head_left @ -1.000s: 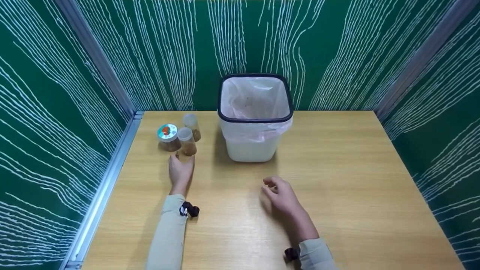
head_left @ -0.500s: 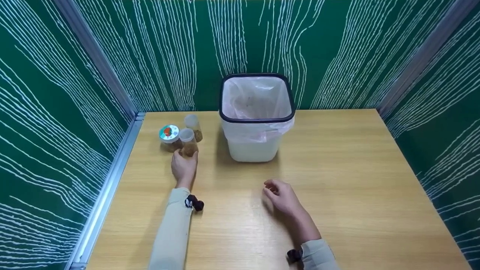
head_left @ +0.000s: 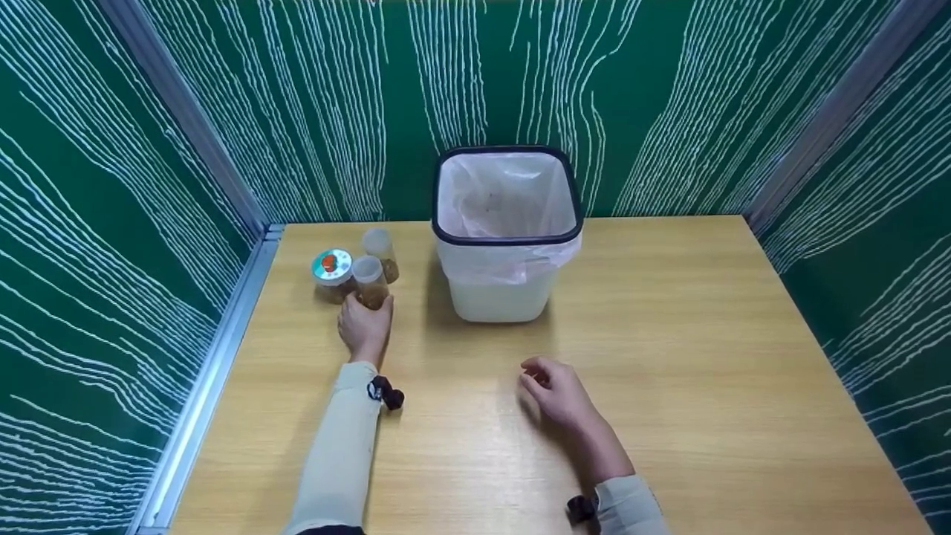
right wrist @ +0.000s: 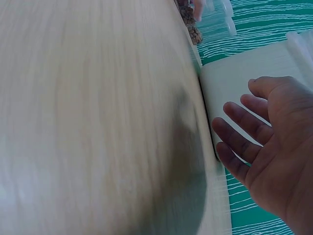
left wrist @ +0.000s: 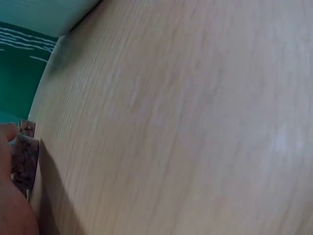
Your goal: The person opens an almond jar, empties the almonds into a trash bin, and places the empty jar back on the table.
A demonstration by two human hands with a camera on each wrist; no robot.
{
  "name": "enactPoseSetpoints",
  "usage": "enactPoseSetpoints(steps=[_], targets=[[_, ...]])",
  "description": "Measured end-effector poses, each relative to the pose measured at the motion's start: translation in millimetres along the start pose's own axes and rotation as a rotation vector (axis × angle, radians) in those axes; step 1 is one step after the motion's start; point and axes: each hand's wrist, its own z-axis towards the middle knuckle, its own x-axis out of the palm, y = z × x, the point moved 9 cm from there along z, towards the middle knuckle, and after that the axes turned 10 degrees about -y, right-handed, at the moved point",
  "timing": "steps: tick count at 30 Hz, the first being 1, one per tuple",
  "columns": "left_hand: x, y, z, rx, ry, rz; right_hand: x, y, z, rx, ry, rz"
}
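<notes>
My left hand point(head_left: 364, 328) grips the lower part of a clear plastic jar point(head_left: 369, 272) with a whitish lid. Brown pebble-like pieces fill the bottom of that jar, partly hidden by my fingers. A second clear jar point(head_left: 378, 245) of the same kind stands just behind it. To the left is a wider jar point(head_left: 331, 266) with a blue-green lid bearing a red picture. In the left wrist view only the edge of the hand point(left wrist: 13, 208) and some brown contents show. My right hand point(head_left: 562, 394) hovers over the table with loosely bent fingers, holding nothing.
A white bin point(head_left: 501, 290) with a black rim and a pale liner bag stands at the table's back, right of the jars. Green walls point(head_left: 631, 96) with white wavy lines enclose the wooden table point(head_left: 669, 312) on three sides.
My left hand has moved slightly forward and its fingers have closed around the front jar's lower part. The right hand has stayed nearly still.
</notes>
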Motion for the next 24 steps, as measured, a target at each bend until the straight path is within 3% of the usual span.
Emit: enactPoseSetpoints(steps=[10,17,24], targets=[[9.3,3.7,-1.2,0.001,-0.018,-0.002,3.8,-1.4,0.4,-0.005,0.013,-0.032],[5.1,5.9,-2.5,-0.009,-0.005,-0.012,8.1,0.6,-0.3,-0.002,0.0,-0.012],[3.4,-4.5,-3.4,0.057,-0.036,-0.037,8.9,4.9,6.4,-0.016,-0.003,0.025]])
